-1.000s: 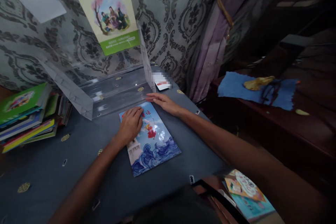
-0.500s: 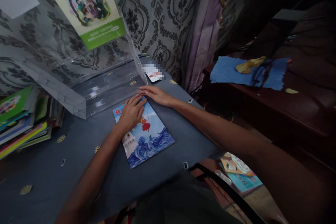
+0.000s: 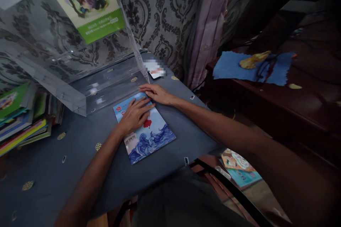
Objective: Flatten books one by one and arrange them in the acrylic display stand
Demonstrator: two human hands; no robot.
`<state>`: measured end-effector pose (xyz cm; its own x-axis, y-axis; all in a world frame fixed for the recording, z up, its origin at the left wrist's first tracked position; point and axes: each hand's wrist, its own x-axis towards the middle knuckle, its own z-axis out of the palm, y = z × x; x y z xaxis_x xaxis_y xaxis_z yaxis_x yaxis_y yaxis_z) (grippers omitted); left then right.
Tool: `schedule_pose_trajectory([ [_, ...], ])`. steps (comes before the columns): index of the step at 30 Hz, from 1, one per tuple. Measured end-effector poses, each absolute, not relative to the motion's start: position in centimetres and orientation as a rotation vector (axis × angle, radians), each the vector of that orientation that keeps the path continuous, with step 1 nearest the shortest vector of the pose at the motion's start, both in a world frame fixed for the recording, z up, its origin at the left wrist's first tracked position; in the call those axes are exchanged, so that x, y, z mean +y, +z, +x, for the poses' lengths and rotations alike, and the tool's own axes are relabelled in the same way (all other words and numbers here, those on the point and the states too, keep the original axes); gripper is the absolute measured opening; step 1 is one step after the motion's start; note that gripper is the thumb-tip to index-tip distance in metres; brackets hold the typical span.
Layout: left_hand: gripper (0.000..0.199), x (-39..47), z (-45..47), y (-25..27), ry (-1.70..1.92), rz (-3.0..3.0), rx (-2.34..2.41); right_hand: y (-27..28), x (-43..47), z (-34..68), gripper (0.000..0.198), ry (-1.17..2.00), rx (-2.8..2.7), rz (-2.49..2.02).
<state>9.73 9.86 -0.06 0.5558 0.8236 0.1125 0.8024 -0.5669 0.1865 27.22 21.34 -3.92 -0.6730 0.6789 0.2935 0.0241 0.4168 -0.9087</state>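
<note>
A picture book (image 3: 151, 143) with blue waves and a red figure on its cover lies shut and flat on the dark table (image 3: 87, 173). Across its upper half rests my left hand (image 3: 135, 114), fingers stretched out and covering part of the cover. My right hand (image 3: 157, 94) is at the book's top right corner, its fingers extended over the edge, palm down. Neither hand is wrapped round anything. Just beyond the book stands a clear acrylic rack (image 3: 77, 103).
Stacked books (image 3: 23, 120) are at the left. Behind the rack hangs a cream and green poster (image 3: 101, 25). A partly blurred phone-like object (image 3: 156, 72) lies at the back. At right, a blue cloth (image 3: 231, 65) covers part of a dark red desk (image 3: 266, 103). More books (image 3: 243, 175) lie low down.
My left hand has shifted slightly to the right and down over the cover, uncovering part of the title. The right hand stays by the top corner. The whole view has tilted a little.
</note>
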Motion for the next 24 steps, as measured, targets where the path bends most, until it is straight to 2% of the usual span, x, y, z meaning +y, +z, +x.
schedule_pose_trajectory([
  [8,0.042,8.6,10.0,0.7,0.233,2.704,1.219,-4.2,21.3,27.4,0.046,1.152,-2.082,-0.539],
  [17,0.040,3.8,11.8,1.2,0.210,2.756,1.016,-4.2,21.0,27.4,0.047,1.161,-2.069,-0.552],
  [24,0.042,2.0,12.8,1.3,0.189,2.813,0.976,-3.6,20.4,27.6,0.045,0.997,-2.171,-0.594],
])
